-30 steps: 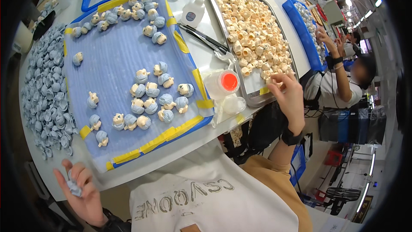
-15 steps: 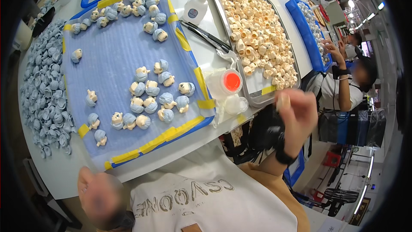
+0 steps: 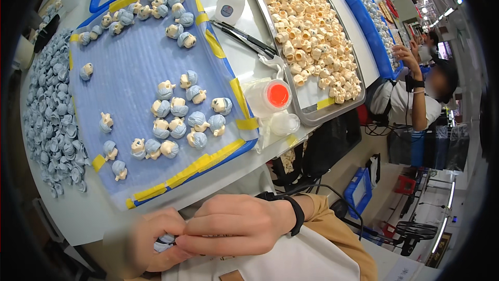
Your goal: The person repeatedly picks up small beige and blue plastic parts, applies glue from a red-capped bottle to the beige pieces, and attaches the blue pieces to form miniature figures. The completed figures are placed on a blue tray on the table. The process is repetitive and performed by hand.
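Observation:
My left hand [image 3: 158, 244] and my right hand [image 3: 234, 225] meet low in front of my body, fingers closed. Between them shows a small light blue doll hair piece [image 3: 164, 242], gripped by the left fingers and mostly covered. The right thumb and fingers pinch together against it; whatever they hold is hidden. Beyond my hands lies a blue tray [image 3: 125, 120] lined with thin sheeting and yellow tape. Several doll heads with light blue hair, such as one doll head [image 3: 222, 105], rest on it in groups. A heap of loose blue hair pieces [image 3: 52, 120] spreads along its left side.
A metal tray [image 3: 311, 99] of cream doll face pieces [image 3: 312, 31] stands to the right. Between the trays are black-handled tweezers [image 3: 244, 38], a white squeeze bottle [image 3: 230, 5] and a red-topped jar [image 3: 271, 96]. Another person [image 3: 416, 89] works at a blue bin [image 3: 371, 31] farther right.
My right hand has come from beside the metal tray down and left to my left hand. My left hand has moved slightly right, and a blue hair piece now shows between the two.

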Demonstrator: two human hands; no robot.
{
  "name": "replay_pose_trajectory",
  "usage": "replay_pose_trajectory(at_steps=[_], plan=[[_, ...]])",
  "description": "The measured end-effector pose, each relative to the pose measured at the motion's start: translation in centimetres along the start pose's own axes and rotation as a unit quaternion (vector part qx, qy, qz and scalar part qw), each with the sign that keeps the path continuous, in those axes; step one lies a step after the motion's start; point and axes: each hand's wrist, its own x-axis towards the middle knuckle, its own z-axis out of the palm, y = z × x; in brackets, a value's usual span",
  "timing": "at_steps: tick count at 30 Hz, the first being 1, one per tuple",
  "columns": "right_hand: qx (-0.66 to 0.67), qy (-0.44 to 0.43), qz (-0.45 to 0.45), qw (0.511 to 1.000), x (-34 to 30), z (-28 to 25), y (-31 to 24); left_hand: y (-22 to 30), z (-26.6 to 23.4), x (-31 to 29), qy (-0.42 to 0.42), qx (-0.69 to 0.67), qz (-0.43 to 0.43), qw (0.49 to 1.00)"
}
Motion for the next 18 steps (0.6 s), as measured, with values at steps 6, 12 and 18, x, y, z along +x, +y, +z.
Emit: replay_pose_trajectory(at_steps=[6,12,18], plan=[[0.028,0.004,0.017,0.999,-0.4,-0.9,0.1,0.2,0.2,0.6,-0.006,-0.013,-0.021,1.000],[-0.317,0.083,0.043,0.944,-0.3,-8.0,0.2,0.0,0.3,-0.7,0.249,-0.207,0.015,0.946],[-0.428,0.064,0.099,0.896,-1.0,-11.7,2.2,-0.1,0.1,-1.0,0.271,-0.340,0.048,0.899]])
